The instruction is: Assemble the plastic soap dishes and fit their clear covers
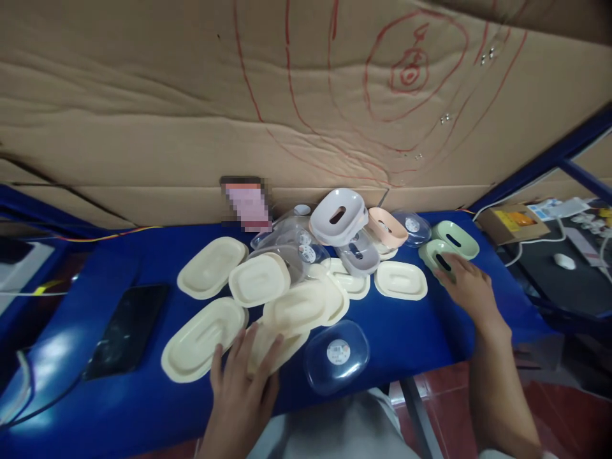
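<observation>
Cream trays [213, 268]: spread over the left and middle of the blue table [396, 350], head view; some overlap near the middle, one lies by itself farther right.
Left hand [243, 366]: palm down at the near side, over the near cream trays; fingers spread, fingertips at the tray edges; contact under them cannot be made out.
Right hand [471, 290]: reaches in from the near right to the small green dish [430, 254]; fingers slightly bent, thumb and index at its near right rim; whether they pinch it, cannot tell.
Large green dish [459, 237]: just beside the small one, on its far right; dark slot in its floor.
Grey dishes [325, 207]: far middle, in a tilted heap, slots visible in two.
Peach dish [389, 223]: right of the grey heap, close beside it.
Clear lid [337, 366]: near middle, flat on the table, round white label on it.
Other clear covers [287, 233]: far middle, in among the dishes; outlines overlap, count unclear.
Dark flat device [127, 331]: left side, on the table.
Upright device [248, 204]: far side, near the cardboard [143, 140]; screen blurred.
Cardboard markings: red curved lines and rings.
</observation>
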`<state>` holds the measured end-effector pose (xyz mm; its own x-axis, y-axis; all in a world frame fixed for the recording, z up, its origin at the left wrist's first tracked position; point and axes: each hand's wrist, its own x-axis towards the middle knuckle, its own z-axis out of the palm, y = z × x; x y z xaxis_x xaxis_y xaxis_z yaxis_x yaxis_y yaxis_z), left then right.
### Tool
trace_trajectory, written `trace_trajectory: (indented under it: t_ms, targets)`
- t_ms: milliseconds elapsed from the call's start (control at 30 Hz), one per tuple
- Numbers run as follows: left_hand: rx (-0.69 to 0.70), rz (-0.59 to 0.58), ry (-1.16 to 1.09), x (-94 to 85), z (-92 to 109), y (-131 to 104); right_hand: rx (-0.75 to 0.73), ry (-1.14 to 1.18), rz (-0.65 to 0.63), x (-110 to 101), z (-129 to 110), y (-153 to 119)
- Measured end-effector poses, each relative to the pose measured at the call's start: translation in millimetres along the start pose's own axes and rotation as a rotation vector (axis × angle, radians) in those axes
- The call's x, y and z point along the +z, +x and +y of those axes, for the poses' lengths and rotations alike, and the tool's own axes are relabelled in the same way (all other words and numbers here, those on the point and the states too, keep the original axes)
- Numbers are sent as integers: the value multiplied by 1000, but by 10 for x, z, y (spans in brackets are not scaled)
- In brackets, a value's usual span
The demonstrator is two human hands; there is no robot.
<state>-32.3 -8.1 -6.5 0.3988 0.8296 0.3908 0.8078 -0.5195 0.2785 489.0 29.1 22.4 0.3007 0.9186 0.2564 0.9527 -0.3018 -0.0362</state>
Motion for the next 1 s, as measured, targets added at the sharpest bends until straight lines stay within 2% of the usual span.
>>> trace_trajectory:
  t_ms: [67,133,200,267,333,400,467,533,733,933,1000]
  targets:
    - [8,-24,-37,7,36,-51,-52,38,-36,84,27,-82]
    - [17,-42,-48,13,37,-104,-60,46,61,91,-90,-232]
    - [25,-31,-36,7,-11,-137,-98,87,175,17,-346,-435]
    - [37,-3,-25,-5,-84,-143,-256,228,182,-103,-711,-681]
    - [41,17,-33,-12,-140,-123,-535,398,42,-216,-1116,-946]
    - [46,21,-46,-13,-152,-90,-796,455,-136,-283,-1466,-1177]
    - [46,25,-58,-16,-126,-64,-903,449,-227,-294,-1672,-1325]
    - [44,29,-74,-30,-84,-64,-893,426,-233,-270,-1704,-1377]
    - [5,67,-112,-76,-30,-203,-763,375,-171,-263,-1392,-1338]
    - [8,104,-61,-89,-17,-330,-647,437,-181,-248,-1358,-1451]
    - [19,101,-45,-106,7,-377,-574,419,-147,-220,-1299,-1461]
